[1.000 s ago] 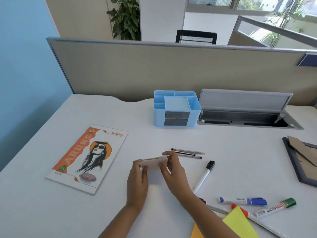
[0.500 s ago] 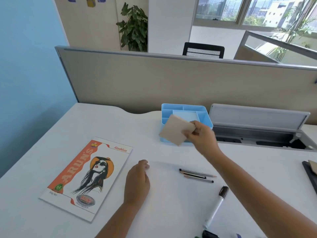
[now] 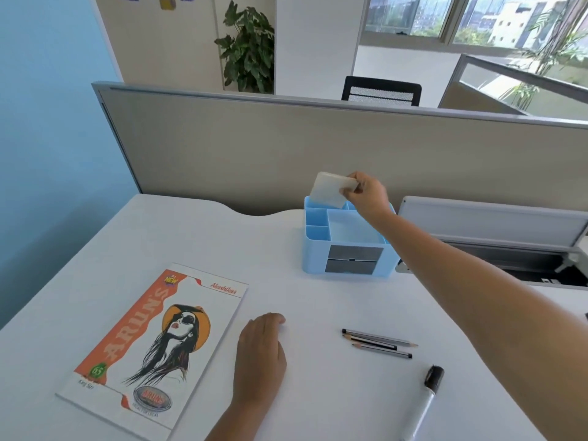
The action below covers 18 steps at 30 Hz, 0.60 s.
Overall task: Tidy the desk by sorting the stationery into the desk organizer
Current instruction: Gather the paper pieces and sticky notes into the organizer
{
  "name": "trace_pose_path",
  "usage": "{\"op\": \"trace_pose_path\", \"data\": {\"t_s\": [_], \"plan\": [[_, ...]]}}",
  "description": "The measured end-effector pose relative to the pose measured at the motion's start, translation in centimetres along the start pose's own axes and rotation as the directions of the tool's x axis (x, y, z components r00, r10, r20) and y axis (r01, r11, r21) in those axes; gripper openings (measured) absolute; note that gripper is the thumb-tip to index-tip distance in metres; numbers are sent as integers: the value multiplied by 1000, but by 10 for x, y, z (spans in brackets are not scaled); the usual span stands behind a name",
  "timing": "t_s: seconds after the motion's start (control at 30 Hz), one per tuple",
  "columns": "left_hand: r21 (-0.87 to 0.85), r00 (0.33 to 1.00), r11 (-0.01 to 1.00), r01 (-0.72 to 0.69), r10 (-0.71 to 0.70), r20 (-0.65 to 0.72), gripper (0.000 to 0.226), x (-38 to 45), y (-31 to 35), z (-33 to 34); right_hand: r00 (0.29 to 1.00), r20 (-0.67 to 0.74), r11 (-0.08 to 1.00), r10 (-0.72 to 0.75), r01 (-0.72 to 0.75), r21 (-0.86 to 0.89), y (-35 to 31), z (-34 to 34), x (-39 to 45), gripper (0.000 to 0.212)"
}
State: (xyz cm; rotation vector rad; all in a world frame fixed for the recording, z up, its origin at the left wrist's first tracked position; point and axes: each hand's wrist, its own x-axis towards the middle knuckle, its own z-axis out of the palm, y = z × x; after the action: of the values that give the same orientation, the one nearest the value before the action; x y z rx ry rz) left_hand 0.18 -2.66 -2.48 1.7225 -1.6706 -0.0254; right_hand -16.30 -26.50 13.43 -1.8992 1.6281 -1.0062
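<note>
While a pale square notepad (image 3: 331, 189) is pinched by the right hand (image 3: 366, 195) over the blue plastic organizer (image 3: 346, 240), tilted into its rear compartment, the left hand (image 3: 261, 354) is rested loosely curled on the white worktop (image 3: 318, 300).

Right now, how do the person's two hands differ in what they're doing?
The right hand is raised over the blue organizer, while the left hand rests low on the white desk. The right hand pinches a pale pad of notes; the left hand holds nothing. The right arm reaches far forward; the left stays close to the body, beside the notebook. Both are bare.
</note>
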Motion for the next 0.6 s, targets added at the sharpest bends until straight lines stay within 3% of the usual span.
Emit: {"op": "trace_pose_path", "data": {"t_s": [0.13, 0.23, 0.33, 0.47, 0.6], "plan": [[-14, 1000, 1000, 1, -1, -17, 47, 2, 0, 0, 998, 66, 995, 15, -8, -100, 13, 9, 2, 26], [-23, 1000, 1000, 6, -6, -4, 48, 1, -1, -1, 987, 163, 999, 11, -3, -49, 19, 9, 2, 41], [-47, 999, 998, 32, -31, 27, 50, 2, 1, -4, 991, 133, 1000, 9, -13, 28, 18, -1, -5, 53], [-87, 995, 992, 87, -82, 60, 40, 4, 1, -7, 999, 30, 995, -29, 26, 94, 14, -24, -38, 43], [-128, 992, 986, 108, -100, 71, 31, 2, 3, -13, 992, 95, 992, -81, 71, 105, 11, -57, -110, 32]]}}
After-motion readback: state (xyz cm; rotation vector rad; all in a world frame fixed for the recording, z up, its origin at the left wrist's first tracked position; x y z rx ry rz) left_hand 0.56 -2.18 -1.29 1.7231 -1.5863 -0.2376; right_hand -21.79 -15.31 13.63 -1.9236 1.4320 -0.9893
